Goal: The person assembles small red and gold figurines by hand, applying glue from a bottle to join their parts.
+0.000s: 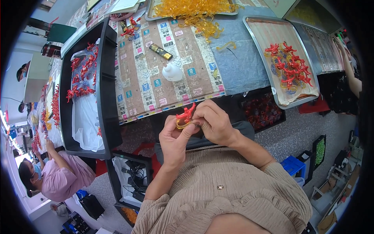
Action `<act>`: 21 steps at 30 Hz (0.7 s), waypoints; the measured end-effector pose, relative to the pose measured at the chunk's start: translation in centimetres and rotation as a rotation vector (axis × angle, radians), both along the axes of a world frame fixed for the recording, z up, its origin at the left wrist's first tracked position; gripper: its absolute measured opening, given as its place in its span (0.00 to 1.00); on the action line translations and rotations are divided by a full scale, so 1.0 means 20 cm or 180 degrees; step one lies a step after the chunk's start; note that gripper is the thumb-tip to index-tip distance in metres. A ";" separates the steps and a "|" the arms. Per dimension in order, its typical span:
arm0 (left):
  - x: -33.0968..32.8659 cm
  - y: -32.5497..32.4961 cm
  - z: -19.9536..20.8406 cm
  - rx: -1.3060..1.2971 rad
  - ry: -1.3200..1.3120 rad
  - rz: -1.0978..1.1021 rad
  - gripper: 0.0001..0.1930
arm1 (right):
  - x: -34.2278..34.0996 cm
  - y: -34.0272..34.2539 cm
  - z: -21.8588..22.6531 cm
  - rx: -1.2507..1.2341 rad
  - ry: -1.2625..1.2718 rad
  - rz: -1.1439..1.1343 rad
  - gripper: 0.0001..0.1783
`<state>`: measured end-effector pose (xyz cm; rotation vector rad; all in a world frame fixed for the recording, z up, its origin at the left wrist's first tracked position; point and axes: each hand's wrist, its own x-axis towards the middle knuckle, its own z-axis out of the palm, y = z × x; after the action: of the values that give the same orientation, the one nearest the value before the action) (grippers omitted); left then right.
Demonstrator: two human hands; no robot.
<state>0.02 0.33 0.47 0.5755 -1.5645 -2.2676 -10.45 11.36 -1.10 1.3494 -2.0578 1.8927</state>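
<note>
Just off the table's front edge, a small red plastic figure [186, 112] with a translucent yellow curved piece [181, 125] at its base sits between my two hands. My left hand [174, 142] is closed, its thumb and fingers pinching the figure and the yellow piece from below. Bent fingers of my right hand [216, 123] press against the right side of the same figure, near the end of the yellow piece. The figure's lower part is partly covered by my fingertips. Closest on the table is a white squeeze bottle [172, 72], and behind it lies a black-and-gold tube [160, 51].
At left, a black crate [108, 84] holds red figures on plastic film. A metal tray [277, 91] at right carries red and yellow pieces. Yellow parts [194, 9] heap at the back. Below stands another black bin [128, 156]. A co-worker [64, 173] sits left.
</note>
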 end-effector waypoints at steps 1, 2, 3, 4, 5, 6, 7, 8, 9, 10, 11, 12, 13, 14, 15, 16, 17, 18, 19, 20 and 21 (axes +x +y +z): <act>0.00 -0.01 0.00 0.0151 -0.0052 -0.0017 0.12 | 0.01 0.00 -0.01 0.0003 -0.0038 -0.0009 0.09; 0.01 -0.01 -0.01 0.0303 -0.0104 -0.0035 0.13 | 0.01 -0.01 -0.01 0.0006 -0.0076 -0.0017 0.09; 0.01 -0.01 0.00 0.0299 -0.0106 -0.0036 0.13 | 0.02 -0.01 -0.02 0.0003 -0.0079 -0.0019 0.09; 0.00 -0.01 0.01 0.0398 -0.0151 -0.0035 0.12 | 0.02 -0.01 -0.02 0.0003 -0.0087 -0.0025 0.09; 0.00 -0.02 0.02 0.0499 -0.0195 -0.0034 0.11 | 0.02 -0.01 -0.02 0.0004 -0.0096 -0.0032 0.09; 0.00 -0.02 0.02 0.0498 -0.0196 -0.0035 0.11 | 0.02 -0.02 -0.02 0.0004 -0.0098 -0.0032 0.09; 0.00 -0.02 0.02 0.0555 -0.0212 -0.0039 0.11 | 0.01 -0.02 -0.02 -0.0021 0.0032 -0.0007 0.09; 0.00 -0.02 0.03 0.0612 -0.0228 -0.0043 0.11 | 0.01 -0.02 -0.02 -0.0044 0.0163 0.0018 0.10; 0.00 -0.02 0.03 0.0613 -0.0227 -0.0043 0.11 | 0.00 -0.02 -0.01 -0.0043 0.0163 0.0018 0.10; 0.00 -0.02 0.03 0.0588 -0.0205 -0.0047 0.11 | -0.01 -0.01 -0.01 0.0008 0.0176 0.0053 0.10; -0.01 -0.02 0.03 0.0562 -0.0182 -0.0051 0.11 | -0.01 -0.01 0.00 0.0059 0.0189 0.0089 0.10; 0.00 -0.02 0.02 0.0564 -0.0184 -0.0053 0.11 | -0.01 -0.01 0.00 0.0061 0.0188 0.0087 0.10; 0.00 -0.03 0.00 0.0376 -0.0104 -0.0101 0.13 | -0.01 0.00 0.00 0.0047 0.0115 0.0094 0.10; 0.00 -0.03 -0.02 0.0188 -0.0025 -0.0149 0.14 | -0.01 0.00 0.00 0.0034 0.0042 0.0101 0.10; 0.00 -0.03 -0.02 0.0185 -0.0026 -0.0146 0.14 | 0.00 -0.01 0.00 0.0031 0.0041 0.0104 0.10; 0.00 -0.03 -0.02 0.0128 -0.0012 -0.0122 0.14 | 0.00 -0.01 0.00 0.0006 -0.0083 0.0076 0.10; 0.00 -0.03 -0.02 0.0071 0.0002 -0.0098 0.13 | 0.01 -0.01 0.00 -0.0019 -0.0206 0.0048 0.09; 0.00 -0.03 -0.02 0.0071 0.0002 -0.0100 0.13 | 0.01 -0.01 0.00 -0.0019 -0.0207 0.0046 0.09; 0.00 -0.03 -0.01 0.0103 -0.0015 -0.0084 0.13 | 0.01 -0.01 -0.01 -0.0037 -0.0188 0.0014 0.09; -0.01 -0.02 -0.01 0.0135 -0.0030 -0.0068 0.12 | 0.01 -0.01 -0.01 -0.0055 -0.0168 -0.0018 0.09; -0.01 -0.02 -0.01 0.0130 -0.0030 -0.0060 0.12 | 0.00 -0.01 -0.01 -0.0060 -0.0168 -0.0010 0.09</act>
<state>-0.10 -0.12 0.24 0.5853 -1.5374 -2.3192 -10.36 11.19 -1.36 1.3053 -2.0589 1.9623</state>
